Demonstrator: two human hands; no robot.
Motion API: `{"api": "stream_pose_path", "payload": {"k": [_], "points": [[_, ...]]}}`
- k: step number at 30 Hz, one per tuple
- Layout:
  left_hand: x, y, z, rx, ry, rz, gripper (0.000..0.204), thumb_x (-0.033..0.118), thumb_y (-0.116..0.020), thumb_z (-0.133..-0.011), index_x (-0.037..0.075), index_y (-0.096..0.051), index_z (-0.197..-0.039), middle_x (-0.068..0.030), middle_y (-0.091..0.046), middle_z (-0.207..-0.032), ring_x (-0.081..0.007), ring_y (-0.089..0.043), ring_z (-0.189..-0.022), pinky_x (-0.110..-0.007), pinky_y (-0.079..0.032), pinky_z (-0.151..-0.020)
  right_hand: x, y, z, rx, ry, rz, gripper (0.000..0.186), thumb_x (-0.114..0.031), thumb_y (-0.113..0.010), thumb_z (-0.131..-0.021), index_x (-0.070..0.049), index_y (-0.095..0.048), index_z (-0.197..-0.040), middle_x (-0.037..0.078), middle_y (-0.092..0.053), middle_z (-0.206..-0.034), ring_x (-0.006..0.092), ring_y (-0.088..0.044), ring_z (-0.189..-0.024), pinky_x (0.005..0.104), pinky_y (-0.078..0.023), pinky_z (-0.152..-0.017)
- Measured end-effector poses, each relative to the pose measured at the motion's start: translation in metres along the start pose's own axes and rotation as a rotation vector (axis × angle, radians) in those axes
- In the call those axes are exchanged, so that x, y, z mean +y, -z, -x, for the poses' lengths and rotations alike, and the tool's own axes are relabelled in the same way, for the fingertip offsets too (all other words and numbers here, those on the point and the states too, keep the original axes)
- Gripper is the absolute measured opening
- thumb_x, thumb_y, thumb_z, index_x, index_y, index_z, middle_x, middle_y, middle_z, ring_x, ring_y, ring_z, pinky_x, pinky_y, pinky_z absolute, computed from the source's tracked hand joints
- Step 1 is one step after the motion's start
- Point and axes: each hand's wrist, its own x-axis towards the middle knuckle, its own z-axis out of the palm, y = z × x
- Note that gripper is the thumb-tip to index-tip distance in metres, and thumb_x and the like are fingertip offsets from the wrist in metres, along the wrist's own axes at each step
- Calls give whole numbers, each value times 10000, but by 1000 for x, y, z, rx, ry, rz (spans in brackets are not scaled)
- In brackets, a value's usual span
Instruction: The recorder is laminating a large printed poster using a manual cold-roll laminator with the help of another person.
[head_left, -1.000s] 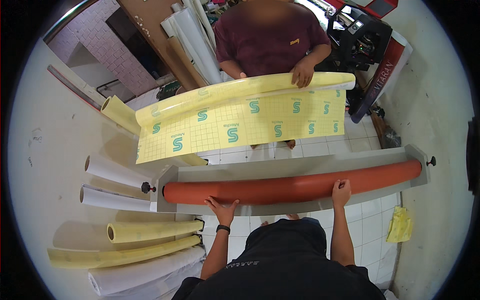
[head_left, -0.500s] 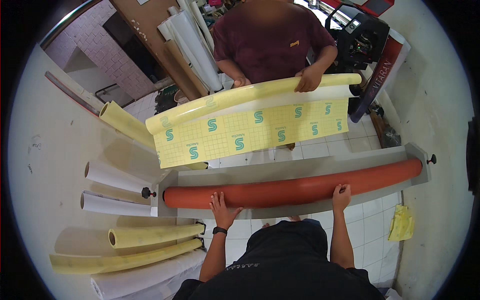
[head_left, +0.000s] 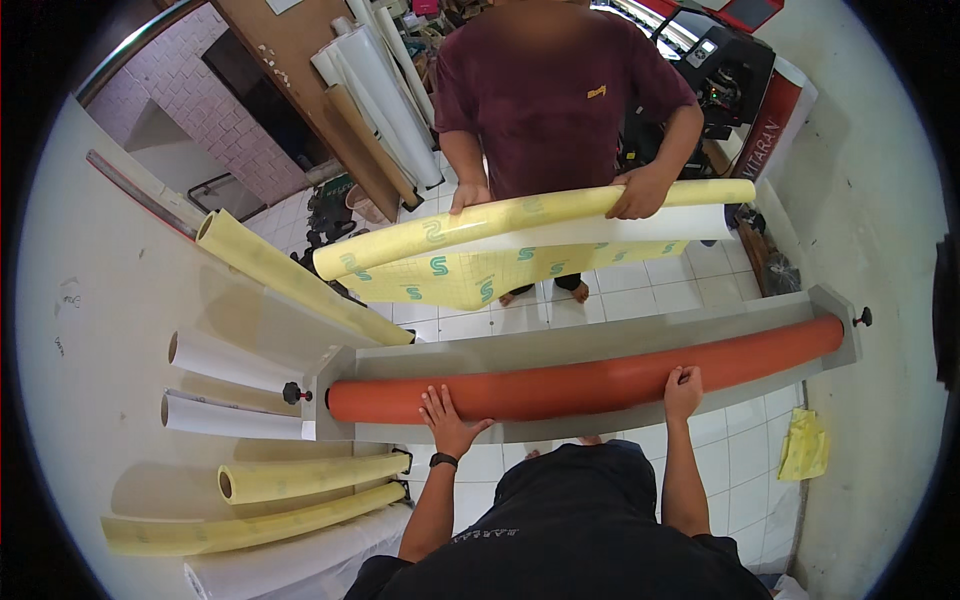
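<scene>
A long red roller [head_left: 560,388] lies across in front of me in a grey metal trough [head_left: 560,346], with a black knob [head_left: 294,393] at the left end and another [head_left: 862,316] at the right. My left hand [head_left: 452,425] rests on the roller's left part, fingers spread out. My right hand [head_left: 683,398] is at the roller's near side, fingers curled closed; what they may hold is hidden. Beyond the trough, a person [head_left: 540,110] in a maroon shirt holds a yellow film roll [head_left: 520,210] with both hands, a printed grid sheet [head_left: 470,278] hanging from it.
Yellow rolls [head_left: 300,475] and white rolls [head_left: 230,415] project along the left wall, with more rolls [head_left: 370,95] upright at the back. A black machine [head_left: 725,75] stands back right. A crumpled yellow sheet [head_left: 802,445] lies by the right wall.
The other person's roll has come lower and shifted right, its sheet now sagging and showing more white. My left fingers have straightened upward over the roller; my right hand has barely moved.
</scene>
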Motion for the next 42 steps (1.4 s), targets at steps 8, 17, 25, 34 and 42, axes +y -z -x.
{"api": "stream_pose_path", "payload": {"k": [8,17,25,34,42], "points": [[0,1,-1,-20,-1,7,1315,713,-735,-574,39,-89,-1499,-235,-8,-1553,-403,54,-1436,-569,28,-1122,-5,3,-1,-59,-73,33,209,-208,-604,-835,-41,-515,-745,112,-537,-657,296,-537,-600,419,-438,-599],[4,5,3,-37,33,-2,1315,672,-775,-558,37,-103,-1493,-240,-31,-1549,-417,16,-1433,-579,-17,-1123,-2,4,1,-61,-74,50,220,-215,-603,-837,-46,-507,-734,103,-525,-641,293,-538,-586,416,-436,-572],[0,-5,1,53,-19,-21,1323,680,-770,-552,27,-105,-1491,-248,-51,-1544,-423,-2,-1431,-589,-32,-1119,4,0,-2,-35,-31,44,225,-207,-613,-847,-37,-519,-735,90,-519,-592,244,-522,-536,387,-433,-552],[2,-4,6,89,-33,-24,1260,651,-765,-596,22,-133,-1485,-255,-79,-1538,-425,-52,-1426,-590,-35,-1117,3,6,0,-55,-31,-17,224,-207,-615,-842,-35,-518,-735,101,-539,-626,275,-540,-564,405,-434,-561],[73,25,-41,226,-320,154,669,470,-582,-873,6,-450,-1336,-251,-339,-1432,-405,-304,-1336,-513,-222,-1103,-1,15,3,-134,-149,-11,223,-226,-602,-859,-37,-528,-768,99,-548,-636,246,-553,-573,381,-446,-578]]}}
